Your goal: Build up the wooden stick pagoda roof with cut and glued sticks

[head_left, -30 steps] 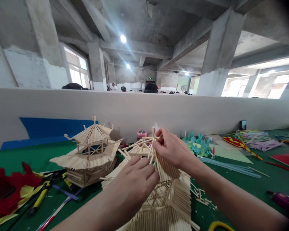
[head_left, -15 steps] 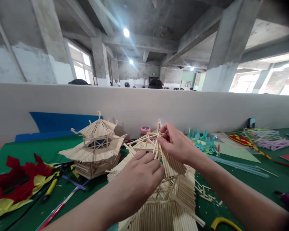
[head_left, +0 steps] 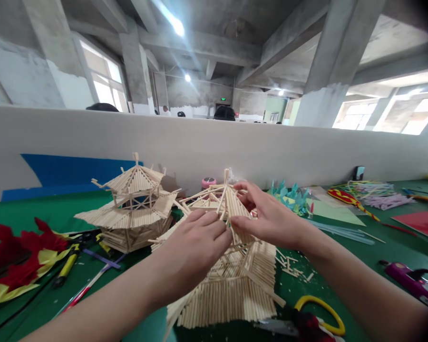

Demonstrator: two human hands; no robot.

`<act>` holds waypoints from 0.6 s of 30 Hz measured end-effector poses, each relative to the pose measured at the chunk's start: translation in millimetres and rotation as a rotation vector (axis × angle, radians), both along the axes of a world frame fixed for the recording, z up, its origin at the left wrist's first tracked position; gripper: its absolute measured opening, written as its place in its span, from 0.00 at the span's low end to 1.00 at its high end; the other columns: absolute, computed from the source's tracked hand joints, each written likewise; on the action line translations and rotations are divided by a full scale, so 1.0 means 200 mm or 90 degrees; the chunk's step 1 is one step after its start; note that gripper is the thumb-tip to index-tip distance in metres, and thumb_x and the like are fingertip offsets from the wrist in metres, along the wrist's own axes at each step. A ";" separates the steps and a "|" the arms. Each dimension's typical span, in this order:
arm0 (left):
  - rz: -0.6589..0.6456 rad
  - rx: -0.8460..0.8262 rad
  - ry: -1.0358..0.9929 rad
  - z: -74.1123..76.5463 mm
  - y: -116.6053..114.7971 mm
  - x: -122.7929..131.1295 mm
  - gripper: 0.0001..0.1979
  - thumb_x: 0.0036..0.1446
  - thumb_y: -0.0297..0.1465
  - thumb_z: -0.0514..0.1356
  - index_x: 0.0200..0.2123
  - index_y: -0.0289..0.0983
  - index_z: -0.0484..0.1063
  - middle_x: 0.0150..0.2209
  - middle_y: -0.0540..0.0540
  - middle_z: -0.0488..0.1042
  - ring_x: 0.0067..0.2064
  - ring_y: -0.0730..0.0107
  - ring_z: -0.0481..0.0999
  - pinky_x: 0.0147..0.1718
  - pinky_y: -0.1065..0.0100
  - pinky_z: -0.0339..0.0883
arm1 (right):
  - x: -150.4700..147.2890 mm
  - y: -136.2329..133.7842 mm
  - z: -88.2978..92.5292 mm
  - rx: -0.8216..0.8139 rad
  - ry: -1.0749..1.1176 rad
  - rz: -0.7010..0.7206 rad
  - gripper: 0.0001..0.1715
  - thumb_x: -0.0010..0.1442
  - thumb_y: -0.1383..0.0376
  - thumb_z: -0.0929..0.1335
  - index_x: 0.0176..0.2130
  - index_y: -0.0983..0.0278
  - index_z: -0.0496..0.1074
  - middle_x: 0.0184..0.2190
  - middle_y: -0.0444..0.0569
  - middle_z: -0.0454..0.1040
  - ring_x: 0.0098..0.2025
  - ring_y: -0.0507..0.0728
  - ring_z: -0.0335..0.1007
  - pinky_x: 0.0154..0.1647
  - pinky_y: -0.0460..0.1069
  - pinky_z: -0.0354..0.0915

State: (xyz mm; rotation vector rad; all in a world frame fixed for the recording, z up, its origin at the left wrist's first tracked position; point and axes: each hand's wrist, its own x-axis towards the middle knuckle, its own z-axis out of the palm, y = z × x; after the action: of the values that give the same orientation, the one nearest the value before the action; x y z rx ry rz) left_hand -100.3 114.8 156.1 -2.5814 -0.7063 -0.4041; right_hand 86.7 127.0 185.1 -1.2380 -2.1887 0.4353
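A pavilion model [head_left: 228, 301] of thin wooden sticks stands before me, with wide lower eaves and a partly covered top roof. My left hand [head_left: 196, 251] is closed at the left front of the top tier, its fingertips hidden behind the knuckles. On the right, my right hand [head_left: 269, 216] grips the slatted roof panel [head_left: 238, 211], thumb on the front and fingers at the far edge. The panel slopes down from the stick post [head_left: 226, 175] at the peak. Bare rafters show to the left of that post.
Left stands a second stick pavilion [head_left: 131, 213] with a covered roof. Yellow-handled scissors [head_left: 321, 313] lie at front right, near a purple tool [head_left: 412, 282] and stick offcuts [head_left: 292, 266]. Red-yellow craft pieces [head_left: 24, 251] and a black-yellow tool [head_left: 69, 266] lie left. A white partition [head_left: 306, 152] rises behind.
My right hand has shifted from a pinch near the roof's peak to a wider hold lower on the panel. The view has tilted down, bringing more of the scissors and purple tool into sight.
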 end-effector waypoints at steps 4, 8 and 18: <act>-0.004 0.011 0.006 0.00 0.01 0.00 0.11 0.52 0.20 0.49 0.39 0.34 0.64 0.33 0.47 0.66 0.37 0.65 0.60 0.42 0.62 0.53 | 0.00 -0.02 0.00 0.008 0.017 0.048 0.33 0.48 0.67 0.65 0.53 0.62 0.52 0.45 0.52 0.69 0.45 0.59 0.64 0.45 0.54 0.60; -0.004 0.014 0.011 0.00 0.01 -0.01 0.12 0.52 0.20 0.49 0.41 0.33 0.63 0.33 0.47 0.67 0.37 0.64 0.61 0.42 0.61 0.53 | 0.00 -0.01 -0.01 0.022 0.008 0.046 0.36 0.48 0.67 0.65 0.55 0.62 0.50 0.47 0.53 0.67 0.49 0.60 0.62 0.47 0.55 0.59; 0.002 -0.002 0.013 0.02 0.00 0.01 0.11 0.52 0.20 0.49 0.39 0.33 0.65 0.30 0.47 0.68 0.34 0.65 0.62 0.39 0.61 0.56 | 0.00 -0.01 -0.01 0.030 0.001 0.033 0.38 0.48 0.66 0.65 0.56 0.62 0.49 0.48 0.55 0.66 0.49 0.62 0.62 0.47 0.56 0.59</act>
State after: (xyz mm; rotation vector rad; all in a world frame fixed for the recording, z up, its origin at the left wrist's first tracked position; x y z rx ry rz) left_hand -98.6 114.2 161.0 -2.5836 -0.7046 -0.3754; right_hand 86.8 125.1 182.3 -1.1575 -2.2210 0.4033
